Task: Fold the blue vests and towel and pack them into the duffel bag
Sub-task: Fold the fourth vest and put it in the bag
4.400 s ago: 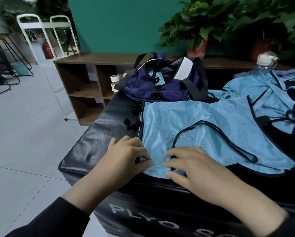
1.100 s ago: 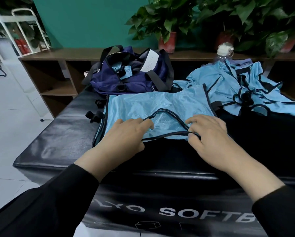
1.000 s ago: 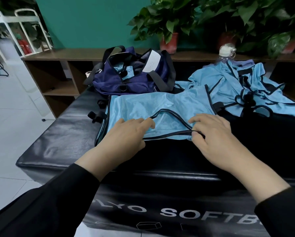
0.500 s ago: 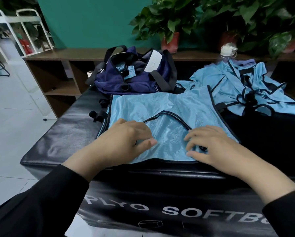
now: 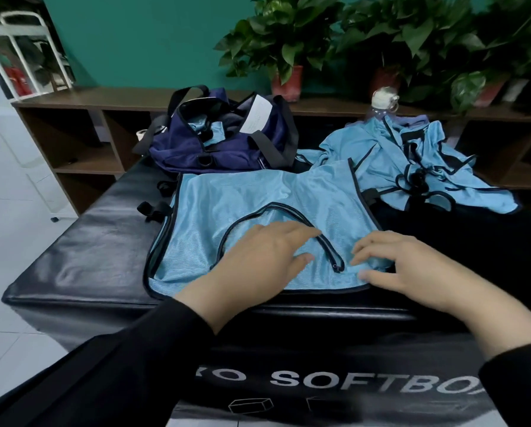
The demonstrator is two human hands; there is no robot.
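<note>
The left hand [image 5: 258, 260] is lying palm down, its fingers straight and together; the right hand [image 5: 405, 269] is resting beside it, fingers bent, tips pressing down. Both forearms are reaching forward in black sleeves [image 5: 128, 371].

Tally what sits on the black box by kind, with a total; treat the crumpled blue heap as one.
Flat vest: 1
Vest heap: 1
Duffel: 1
Bottle: 1
Total: 4
</note>
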